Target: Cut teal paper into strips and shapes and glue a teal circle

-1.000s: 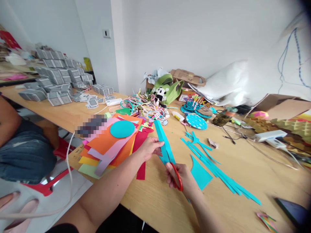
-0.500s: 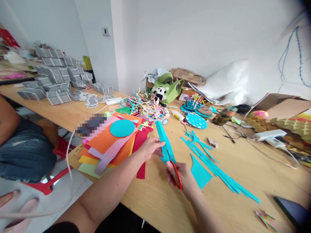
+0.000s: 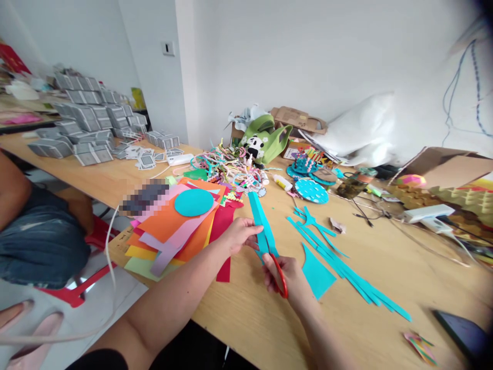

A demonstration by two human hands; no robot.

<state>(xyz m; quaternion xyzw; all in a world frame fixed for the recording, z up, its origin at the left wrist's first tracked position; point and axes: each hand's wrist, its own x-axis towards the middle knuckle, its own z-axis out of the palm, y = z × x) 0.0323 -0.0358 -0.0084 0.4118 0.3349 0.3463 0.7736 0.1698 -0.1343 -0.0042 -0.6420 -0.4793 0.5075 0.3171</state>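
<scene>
Your left grip [image 3: 242, 236] pinches a blue paper strip [image 3: 259, 213] above the middle of the counter [image 3: 246, 313]. Your right grip [image 3: 291, 275] is wrapped around the red handle of the scissors [image 3: 283, 280]. Paper and fingers hide most of the blades, so you can't see how wide they stand. At the left edge of the colored paper pile [image 3: 165, 223], a dark thing [image 3: 144, 198] is blurred into squares. The person [image 3: 34, 246] on your left is cut off: you see an arm and blue jeans. In the bottom right corner, a dark flat thing [image 3: 462, 334] fades into shadow.

The counter is light brown wood. A blue circle [image 3: 194, 203] tops the paper pile, and blue scraps [image 3: 348, 277] lie on the right. Behind are a green panda bag [image 3: 275, 146] and a white wall [image 3: 308, 51]. Gray boxes [image 3: 84, 118] are stacked far left.
</scene>
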